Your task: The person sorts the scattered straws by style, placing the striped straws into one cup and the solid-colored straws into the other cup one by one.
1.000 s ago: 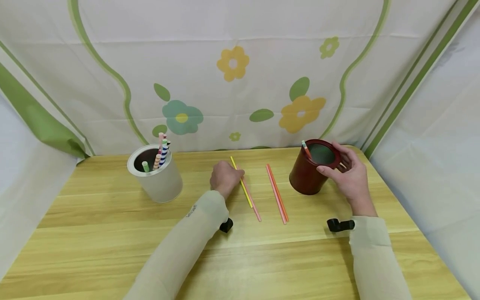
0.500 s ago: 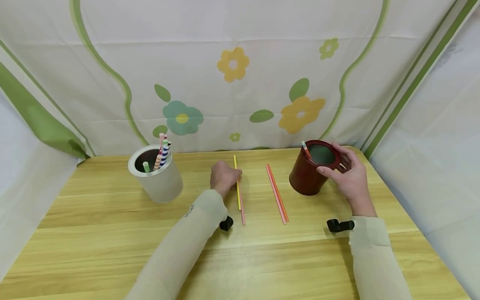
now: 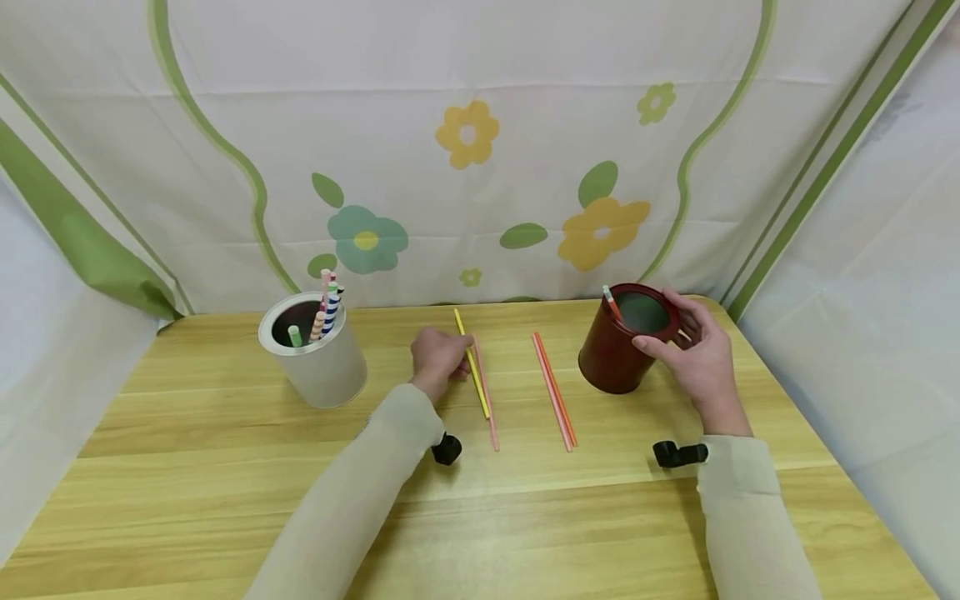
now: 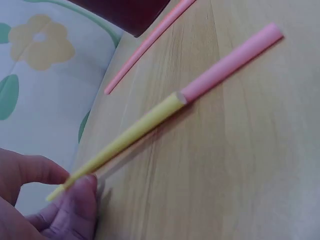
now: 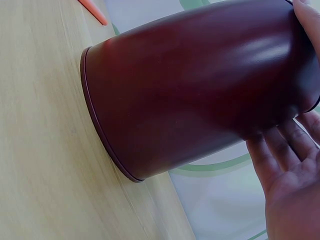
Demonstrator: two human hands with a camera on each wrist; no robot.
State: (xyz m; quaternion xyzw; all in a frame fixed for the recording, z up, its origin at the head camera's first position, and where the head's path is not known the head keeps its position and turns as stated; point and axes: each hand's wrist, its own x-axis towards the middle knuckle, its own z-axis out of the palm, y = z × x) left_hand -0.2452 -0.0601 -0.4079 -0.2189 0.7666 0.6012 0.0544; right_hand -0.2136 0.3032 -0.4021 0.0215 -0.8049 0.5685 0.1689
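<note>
My left hand [image 3: 438, 354] pinches the upper part of a yellow straw [image 3: 479, 390] between thumb and finger. A pink straw [image 3: 492, 433] lies alongside it, its near end sticking out past the yellow one; in the left wrist view the yellow straw [image 4: 132, 134] partly covers this pink straw [image 4: 232, 62]. On the right, my right hand [image 3: 705, 354] holds a dark red can [image 3: 615, 358] at its rim, thumb in front and fingers behind. The can stands upright, a red straw with a pale tip [image 3: 612, 305] leaning inside it.
Between the hands, another pink straw [image 3: 559, 417] and an orange straw [image 3: 551, 375] lie side by side on the wooden table [image 3: 525, 533]. At left stands a white can [image 3: 327, 375] with several striped and coloured straws. A flowered curtain [image 3: 420, 67] hangs behind the table.
My left hand has shifted slightly left. The yellow straw and the pink one beside it have swung left at their near ends, then tilted back a little. The right hand and red can stay put.
</note>
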